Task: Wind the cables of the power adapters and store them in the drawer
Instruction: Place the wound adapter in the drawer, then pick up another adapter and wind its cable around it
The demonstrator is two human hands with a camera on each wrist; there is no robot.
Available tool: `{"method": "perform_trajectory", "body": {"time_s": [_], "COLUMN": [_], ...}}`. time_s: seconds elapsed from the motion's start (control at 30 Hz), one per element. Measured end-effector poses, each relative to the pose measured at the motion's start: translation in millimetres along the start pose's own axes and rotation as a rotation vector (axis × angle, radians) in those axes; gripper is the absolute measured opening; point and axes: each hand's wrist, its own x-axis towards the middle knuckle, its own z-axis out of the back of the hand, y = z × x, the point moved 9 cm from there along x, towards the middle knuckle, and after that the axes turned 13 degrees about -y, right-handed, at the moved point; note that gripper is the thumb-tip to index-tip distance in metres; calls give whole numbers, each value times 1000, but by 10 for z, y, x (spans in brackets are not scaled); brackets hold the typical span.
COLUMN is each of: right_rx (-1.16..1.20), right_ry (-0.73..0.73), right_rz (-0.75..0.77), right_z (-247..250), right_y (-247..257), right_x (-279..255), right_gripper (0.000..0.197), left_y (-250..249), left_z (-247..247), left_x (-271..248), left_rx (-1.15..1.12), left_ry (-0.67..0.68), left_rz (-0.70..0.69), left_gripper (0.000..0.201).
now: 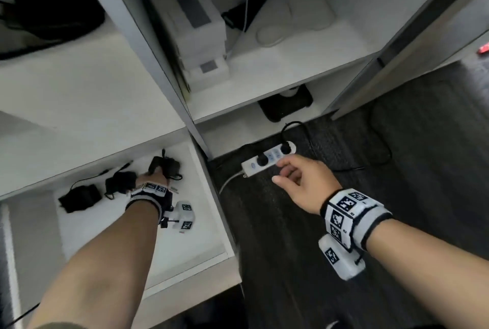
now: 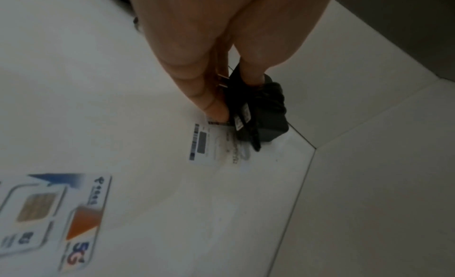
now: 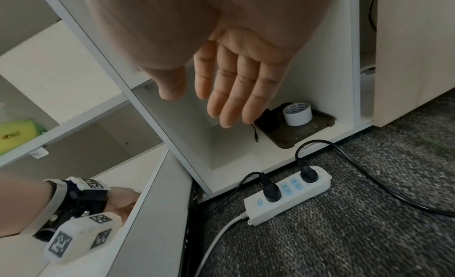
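Your left hand (image 1: 152,176) pinches wound adapter (image 2: 258,114) at drawer (image 1: 209,196) back-right corner; right hand (image 1: 299,178), fingers loose & empty, hangs nearer power strip (image 1: 267,160), plugs just ahead.

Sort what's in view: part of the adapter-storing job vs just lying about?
Job:
- wound adapter held by left hand
- two more adapters in the drawer
- drawer
- right hand, free

Lying about:
- power strip
- tape roll
- SIM card holder
- white boxes
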Motion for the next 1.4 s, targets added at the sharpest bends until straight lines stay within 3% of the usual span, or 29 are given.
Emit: {"method": "perform_trajectory", "body": {"time_s": [0.03, 0.17, 0.23, 0.47, 0.63, 0.77, 0.9, 1.03, 1.13, 1.27, 1.4], "right_rx": [9, 39, 51, 84, 126, 171, 199, 175, 170, 160, 139], "right_ry": [-3, -3, 0, 1, -50, -155, -307, -509, -655, -831, -963], "right_rz": [13, 74, 91, 112, 128, 115, 62, -53, -157, -326, -514], "right_z": [-42, -186, -153, 532, 1560, 2581, 3750, 4945, 5664, 6405, 6796], "right_y": [21, 201, 356, 1131, 1946, 2503, 2797, 2745, 2527, 1938, 1141], "right_x": [33, 58, -13, -405, -792, -1097, -1453, -1858, -2258, -3031, -3850], "right_gripper": [26, 25, 23, 23, 21, 22, 22, 21, 22, 20, 21], "left_y": [-34, 87, 146, -295, -1036, -1830, -2592, -3372, -3749, -3972, -3948], "left_z": [-9, 41, 242, 997, 2086, 3058, 3746, 4100, 4091, 3704, 3188], "left_x": [-5, 15, -216, -1022, -2269, -3583, -4732, -6037, -6909, -8003, -8980], "left_rx": [31, -172, -312, -507, -501, -434, -371, -317, -282, -259, -230], "left_ry": [-22, -40, -95, -23, 79, 128, 183, 262, 354, 502, 590], "left_rz": [-36, 36, 169, -55, -289, -563, -809, -1057, -1156, -1273, -1373], "left_gripper": [52, 68, 60, 31, 38, 14, 10, 17, 11, 8, 7]}}
